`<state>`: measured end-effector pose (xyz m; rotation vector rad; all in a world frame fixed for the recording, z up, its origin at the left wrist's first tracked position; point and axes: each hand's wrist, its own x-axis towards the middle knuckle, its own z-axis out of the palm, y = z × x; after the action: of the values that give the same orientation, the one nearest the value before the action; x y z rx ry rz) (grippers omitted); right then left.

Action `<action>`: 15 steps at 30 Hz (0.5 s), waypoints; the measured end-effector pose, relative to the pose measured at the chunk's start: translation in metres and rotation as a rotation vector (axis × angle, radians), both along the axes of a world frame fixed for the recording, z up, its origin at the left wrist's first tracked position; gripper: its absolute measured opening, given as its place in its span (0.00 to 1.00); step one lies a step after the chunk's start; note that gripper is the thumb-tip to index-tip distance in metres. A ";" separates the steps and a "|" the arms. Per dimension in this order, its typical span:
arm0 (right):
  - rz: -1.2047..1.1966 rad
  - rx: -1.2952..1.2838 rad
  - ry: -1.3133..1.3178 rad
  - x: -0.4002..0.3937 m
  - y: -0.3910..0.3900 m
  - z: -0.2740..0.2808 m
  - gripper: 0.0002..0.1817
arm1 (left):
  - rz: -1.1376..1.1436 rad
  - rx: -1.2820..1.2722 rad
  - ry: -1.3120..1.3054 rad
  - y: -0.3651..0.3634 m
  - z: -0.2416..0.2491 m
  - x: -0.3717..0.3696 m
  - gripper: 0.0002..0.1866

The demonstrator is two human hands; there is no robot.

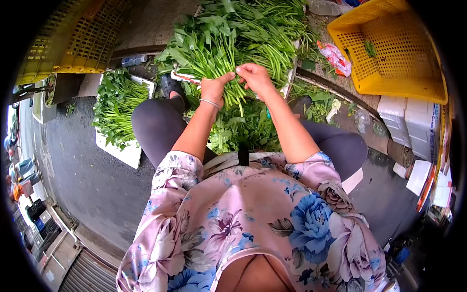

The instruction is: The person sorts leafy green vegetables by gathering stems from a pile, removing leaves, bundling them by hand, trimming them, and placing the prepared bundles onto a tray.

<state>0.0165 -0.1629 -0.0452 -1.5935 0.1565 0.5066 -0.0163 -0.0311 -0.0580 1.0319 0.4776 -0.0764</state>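
Long-stemmed leafy greens [262, 36], which look like water spinach, lie heaped in front of me. My left hand [213, 90], with a band at its wrist, is closed around a bunch of these greens [221, 53] at the heap's near side. Close beside it, my right hand [255, 78] is pinched at the stems; what lies between its fingertips is too small to make out. Below both hands, more loose greens [243, 126] are piled between my knees.
On my left, a white tray [134, 156] bears more greens. Yellow plastic crates stand at the upper left [90, 44] and upper right [389, 73]. White foam boxes [408, 121] sit at the right. Scattered leaves [316, 100] and a plastic bottle [134, 60] lie around.
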 end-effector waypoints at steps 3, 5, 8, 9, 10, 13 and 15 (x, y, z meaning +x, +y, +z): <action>-0.002 0.051 0.120 -0.006 -0.003 0.003 0.10 | -0.090 -0.017 -0.043 0.001 -0.002 -0.002 0.12; -0.041 0.087 0.174 -0.007 -0.006 0.008 0.10 | -0.130 -0.079 -0.061 0.000 0.002 -0.003 0.13; -0.087 0.085 0.246 -0.011 -0.006 0.017 0.09 | -0.189 -0.127 -0.067 0.000 0.005 -0.007 0.15; -0.078 0.072 0.238 -0.013 -0.006 0.017 0.09 | -0.181 -0.164 -0.048 0.000 0.007 -0.008 0.14; -0.071 0.059 0.227 -0.013 -0.006 0.018 0.09 | -0.175 -0.200 -0.031 -0.001 0.010 -0.008 0.13; -0.052 0.023 0.210 -0.021 -0.004 0.022 0.09 | -0.158 -0.321 0.012 0.000 0.010 -0.008 0.12; -0.020 -0.048 0.126 -0.035 -0.007 0.016 0.10 | -0.112 -0.345 -0.025 -0.001 -0.006 -0.007 0.12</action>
<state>-0.0186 -0.1695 -0.0291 -1.6056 0.2815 0.5917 -0.0233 -0.0316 -0.0639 0.7187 0.3677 -0.2370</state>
